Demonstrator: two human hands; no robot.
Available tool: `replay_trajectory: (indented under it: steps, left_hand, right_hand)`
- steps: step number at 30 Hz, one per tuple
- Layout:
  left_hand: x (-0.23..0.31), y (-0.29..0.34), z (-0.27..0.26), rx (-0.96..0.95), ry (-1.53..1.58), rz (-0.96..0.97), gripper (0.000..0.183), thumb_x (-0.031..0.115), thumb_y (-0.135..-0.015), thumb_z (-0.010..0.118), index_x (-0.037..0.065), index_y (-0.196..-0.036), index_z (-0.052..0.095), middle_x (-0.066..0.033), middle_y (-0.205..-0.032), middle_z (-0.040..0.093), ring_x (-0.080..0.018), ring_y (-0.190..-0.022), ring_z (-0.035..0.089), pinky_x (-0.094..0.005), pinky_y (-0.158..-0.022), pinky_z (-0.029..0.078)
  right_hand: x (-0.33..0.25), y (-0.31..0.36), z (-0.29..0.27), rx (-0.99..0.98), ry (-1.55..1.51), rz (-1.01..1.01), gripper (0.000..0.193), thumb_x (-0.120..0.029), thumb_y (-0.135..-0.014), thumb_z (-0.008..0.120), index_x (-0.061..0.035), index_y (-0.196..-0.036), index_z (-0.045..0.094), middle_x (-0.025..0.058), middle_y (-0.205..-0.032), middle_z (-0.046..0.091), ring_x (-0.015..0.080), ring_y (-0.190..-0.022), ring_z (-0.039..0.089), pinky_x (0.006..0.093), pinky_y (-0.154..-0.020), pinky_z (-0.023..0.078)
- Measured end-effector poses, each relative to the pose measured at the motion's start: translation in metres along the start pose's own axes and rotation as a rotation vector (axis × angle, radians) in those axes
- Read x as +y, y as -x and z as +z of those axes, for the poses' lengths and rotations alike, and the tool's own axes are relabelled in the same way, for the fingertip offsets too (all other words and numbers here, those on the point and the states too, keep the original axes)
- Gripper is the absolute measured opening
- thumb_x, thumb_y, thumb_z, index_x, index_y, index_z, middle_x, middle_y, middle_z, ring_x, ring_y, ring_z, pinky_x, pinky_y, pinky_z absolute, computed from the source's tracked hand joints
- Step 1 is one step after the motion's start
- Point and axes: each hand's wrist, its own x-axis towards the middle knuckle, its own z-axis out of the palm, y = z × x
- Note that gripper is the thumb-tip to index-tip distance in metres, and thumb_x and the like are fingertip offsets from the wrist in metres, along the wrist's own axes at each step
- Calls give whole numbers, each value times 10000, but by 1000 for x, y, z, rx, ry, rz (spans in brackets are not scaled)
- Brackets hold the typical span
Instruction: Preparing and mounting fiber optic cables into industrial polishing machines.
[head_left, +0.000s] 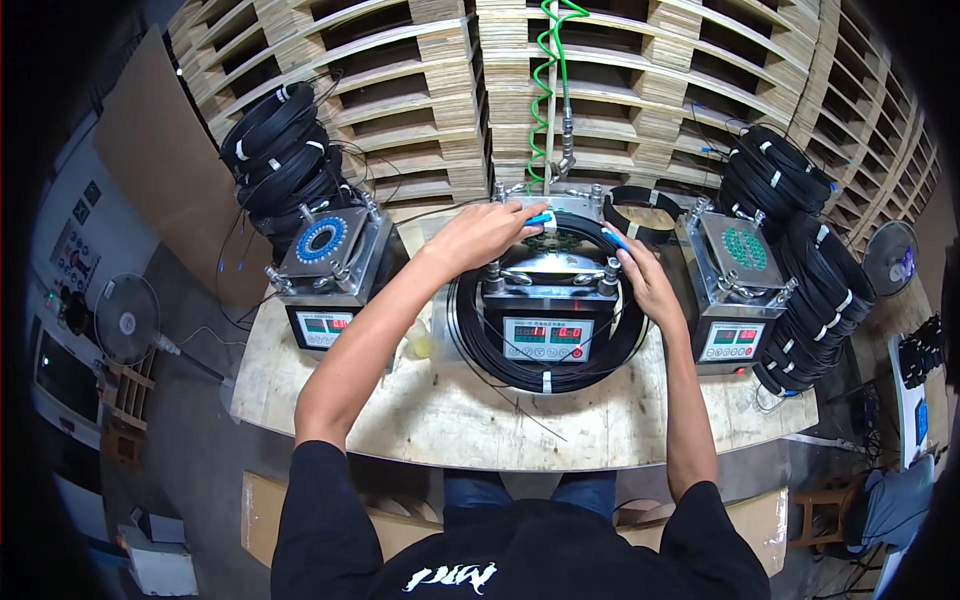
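Note:
A coil of black cable (548,383) hangs around the middle polishing machine-like box (550,338), tied with white bands and crossing below its display. My left hand (485,238) is closed over the coil's upper left part, its fingers pinching a blue cable connector (540,219). On the right side, my right hand (648,284) is closed with thumb and fingers on a second blue connector (616,238). Between the hands lies the machine's metal top plate (552,262) with clamp posts; the coil partly hides it.
Similar machines stand left (322,250) and right (735,265), each with a lit display. Stacked black cable coils rise at the left (285,160) and right (815,290). A green spiral hose (543,90) hangs before wooden pallets (400,80). The wooden table (450,435) curves in front of me.

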Motion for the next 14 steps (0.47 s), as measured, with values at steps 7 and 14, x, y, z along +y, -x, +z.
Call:
replay_trajectory:
  steps: [7, 14]
  left_hand:
    - [2, -19, 7, 11, -4, 93, 433, 360, -1033, 502, 157, -1416, 515, -154, -954, 641, -379, -901, 660, -485, -747, 533]
    - [-24, 8, 16, 433, 301, -26, 383, 163, -1007, 571, 104, -1385, 557, -154, -1158, 603, -273, -1101, 589, -428, -948, 488]
  right_hand:
    - [12, 18, 11, 192, -43, 77, 381, -154, -1073, 444, 28, -1391, 547, 149, -1350, 609, 228, -1274, 545, 317, -1103, 357]
    - [11, 7, -17, 275, 238, 177, 368, -223, -1077, 467, -35, -1369, 590, 184, -1354, 583, 288, -1245, 551, 314, -1068, 383]
